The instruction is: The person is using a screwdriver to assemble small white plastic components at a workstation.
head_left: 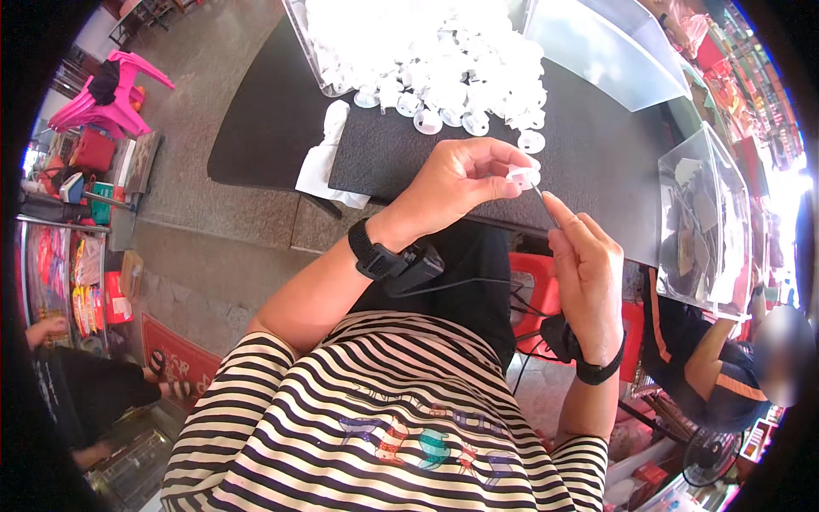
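My left hand [465, 183] pinches a small white plastic part [523, 176] between thumb and fingers, just over the near edge of the dark table. In my right hand [584, 256] is a thin dark metal tool [543, 205], whose exact kind I cannot make out. Its tip meets the white part. Beyond my hands lies a big heap of similar white round parts [444, 81], washed out by glare toward the back. One loose white disc [531, 141] rests closest to my left fingertips.
A clear bin [614, 51] stands behind at the right, and another clear box [704, 222] sits at the table's [367, 158] right end. White cloth [328, 166] hangs over the left edge. A person [717, 363] is at the right, another [94, 384] at the lower left. A pink stool [111, 98] stands far left.
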Demonstrator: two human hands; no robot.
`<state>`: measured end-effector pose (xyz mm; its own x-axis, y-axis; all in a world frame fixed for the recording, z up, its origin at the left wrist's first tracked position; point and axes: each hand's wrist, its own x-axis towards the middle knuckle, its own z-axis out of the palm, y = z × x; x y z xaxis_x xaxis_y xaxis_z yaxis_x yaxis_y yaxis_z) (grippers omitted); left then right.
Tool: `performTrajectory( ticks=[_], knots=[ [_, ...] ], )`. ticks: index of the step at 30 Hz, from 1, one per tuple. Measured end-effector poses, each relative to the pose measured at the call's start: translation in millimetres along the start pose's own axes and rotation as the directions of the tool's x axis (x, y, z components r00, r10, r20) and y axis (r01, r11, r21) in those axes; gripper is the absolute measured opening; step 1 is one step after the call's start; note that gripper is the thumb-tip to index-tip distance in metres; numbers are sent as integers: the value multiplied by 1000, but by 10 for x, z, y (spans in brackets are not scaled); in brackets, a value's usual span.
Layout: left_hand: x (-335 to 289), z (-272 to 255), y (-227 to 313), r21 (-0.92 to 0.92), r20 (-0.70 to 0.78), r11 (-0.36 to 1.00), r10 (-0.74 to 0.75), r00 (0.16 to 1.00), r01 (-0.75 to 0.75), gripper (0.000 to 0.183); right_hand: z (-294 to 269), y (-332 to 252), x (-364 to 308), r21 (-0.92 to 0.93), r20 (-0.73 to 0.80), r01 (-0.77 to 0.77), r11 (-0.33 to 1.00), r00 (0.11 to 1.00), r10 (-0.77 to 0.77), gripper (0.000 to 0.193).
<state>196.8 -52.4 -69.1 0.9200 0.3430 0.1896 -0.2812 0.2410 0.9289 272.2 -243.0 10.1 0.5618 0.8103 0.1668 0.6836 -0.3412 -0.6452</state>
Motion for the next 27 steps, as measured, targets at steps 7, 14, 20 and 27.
performTrajectory(
  ticks=[7, 14, 20, 27],
  knots=[
    [3, -2, 4, 70, -1, 998, -5, 1000, 5, 24, 22, -3, 42, -12, 24, 3, 1000, 1000, -3, 32],
    [-10, 14, 0, 107, -7, 994, 37, 999, -36, 22, 15, -1, 57, -14, 41, -1, 1000, 999, 1, 29],
    [-7, 8, -6, 116, -6, 992, 47, 999, -46, 22, 0, -22, 58, -4, 43, -10, 1000, 999, 10, 29],
    [-8, 10, -12, 142, -9, 989, 47, 999, -45, 24, -8, -70, 83, -83, 40, 46, 995, 998, -43, 29]
  ],
)
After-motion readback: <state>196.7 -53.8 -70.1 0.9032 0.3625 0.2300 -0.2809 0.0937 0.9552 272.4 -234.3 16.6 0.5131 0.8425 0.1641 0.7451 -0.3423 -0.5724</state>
